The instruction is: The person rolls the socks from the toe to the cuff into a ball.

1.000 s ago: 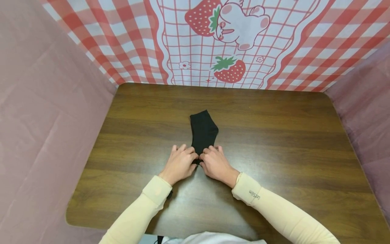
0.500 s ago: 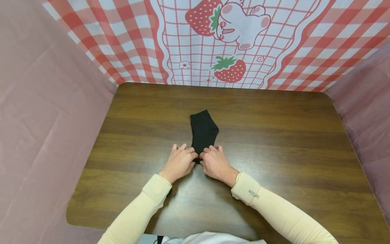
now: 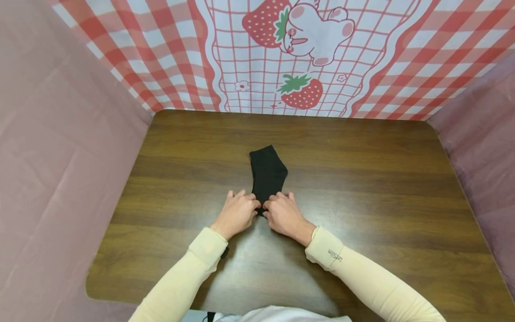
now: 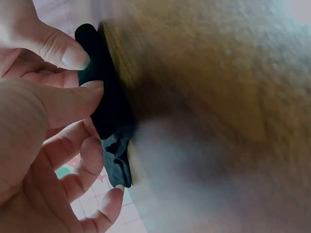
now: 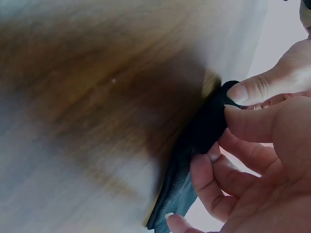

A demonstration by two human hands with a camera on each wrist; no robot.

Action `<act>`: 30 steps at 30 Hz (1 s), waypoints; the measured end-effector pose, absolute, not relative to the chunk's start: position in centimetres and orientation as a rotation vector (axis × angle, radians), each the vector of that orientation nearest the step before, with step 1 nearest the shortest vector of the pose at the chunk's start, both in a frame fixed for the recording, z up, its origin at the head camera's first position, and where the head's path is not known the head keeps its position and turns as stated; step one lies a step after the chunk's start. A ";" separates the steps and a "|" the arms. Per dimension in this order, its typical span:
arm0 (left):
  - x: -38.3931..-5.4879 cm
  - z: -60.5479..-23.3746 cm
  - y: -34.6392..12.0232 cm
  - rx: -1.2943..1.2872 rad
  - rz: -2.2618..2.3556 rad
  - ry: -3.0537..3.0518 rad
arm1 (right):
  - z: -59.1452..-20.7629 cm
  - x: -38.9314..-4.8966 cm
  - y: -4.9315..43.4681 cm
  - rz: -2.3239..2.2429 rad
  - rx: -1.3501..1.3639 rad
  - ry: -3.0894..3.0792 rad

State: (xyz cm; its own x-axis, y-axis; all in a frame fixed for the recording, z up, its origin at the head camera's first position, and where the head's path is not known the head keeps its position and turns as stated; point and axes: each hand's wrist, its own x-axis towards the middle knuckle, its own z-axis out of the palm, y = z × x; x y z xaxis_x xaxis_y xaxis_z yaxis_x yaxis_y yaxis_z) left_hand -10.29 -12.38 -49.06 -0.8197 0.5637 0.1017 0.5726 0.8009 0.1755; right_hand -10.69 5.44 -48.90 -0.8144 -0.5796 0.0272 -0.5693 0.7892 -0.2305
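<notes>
A black sock (image 3: 268,172) lies flat on the wooden table, its cuff toward the back and its heel bulging to the right. At the near end the fabric is bunched into a thick roll, which shows as a dark tube in both wrist views. My left hand (image 3: 237,213) pinches this roll from the left, thumb on the near side and fingers curled behind. Just beside it, my right hand (image 3: 285,216) pinches the same roll from the right. The thumbs are close together in the left wrist view. Both hands partly hide the rolled end in the head view.
The brown wooden table (image 3: 362,192) extends on both sides of the sock. Behind it hangs a red and white checked cloth (image 3: 173,58) with strawberry prints. Pink cloth walls (image 3: 60,156) flank the table.
The near end of the sock is tucked slightly further under the fingers. Both hands keep almost the same place and grip, and the cuff end lies still.
</notes>
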 end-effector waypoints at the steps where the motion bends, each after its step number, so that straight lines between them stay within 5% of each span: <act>1: -10.3 -49.1 -12.4 -0.920 -0.313 -2.946 | -48.9 -10.7 5.5 -0.366 -0.940 2.929; 30: -9.9 -49.2 -12.1 -0.869 -0.349 -2.832 | -48.7 -11.8 5.1 -0.341 -0.916 2.873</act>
